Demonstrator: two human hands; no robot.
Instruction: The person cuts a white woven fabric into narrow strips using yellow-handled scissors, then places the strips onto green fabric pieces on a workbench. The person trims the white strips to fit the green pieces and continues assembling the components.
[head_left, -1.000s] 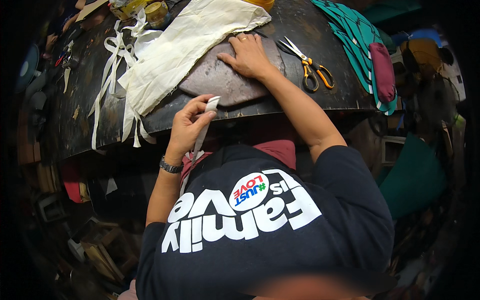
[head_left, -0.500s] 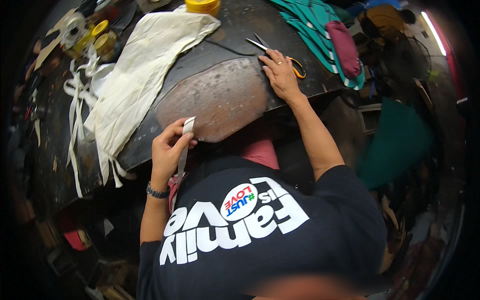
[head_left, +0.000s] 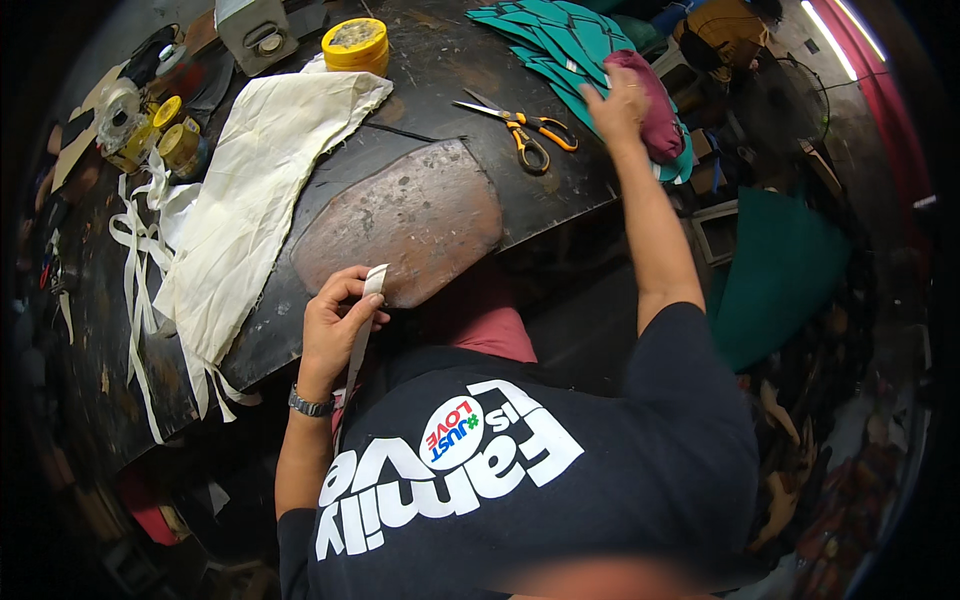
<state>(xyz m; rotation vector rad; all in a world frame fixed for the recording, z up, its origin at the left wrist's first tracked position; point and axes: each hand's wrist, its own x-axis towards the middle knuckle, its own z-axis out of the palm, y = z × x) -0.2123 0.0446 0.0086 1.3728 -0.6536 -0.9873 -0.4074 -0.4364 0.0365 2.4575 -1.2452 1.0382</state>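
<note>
Nearest, at about seven o'clock from the middle of the view, left hand [head_left: 335, 325] closed in a pinch on a narrow pale strip [head_left: 362, 325], thumb and fingers clamped near its upper end, the rest of the strip hanging down toward the chest; a wristwatch [head_left: 311, 404] just below on the wrist. Directly beyond, at the near edge of the dark worktable [head_left: 450, 60], a worn brown slab [head_left: 405, 222], rounded at its near end, lying flat. At nine o'clock from the slab, a cream cloth [head_left: 255, 190] spread diagonally, with loose white strips [head_left: 135, 260] trailing off the table edge beside it. At one o'clock from the slab, orange-handled scissors [head_left: 520, 125], lying apart from both hands. Farther still, at two o'clock, right hand [head_left: 618, 105] stretched out with fingers spread loosely, resting on a stack of teal pieces [head_left: 560, 50], just beside a maroon piece [head_left: 658, 115]; gripping or merely touching, impossible to tell. Farthest, at twelve o'clock, a yellow round tin [head_left: 354, 44].
</note>
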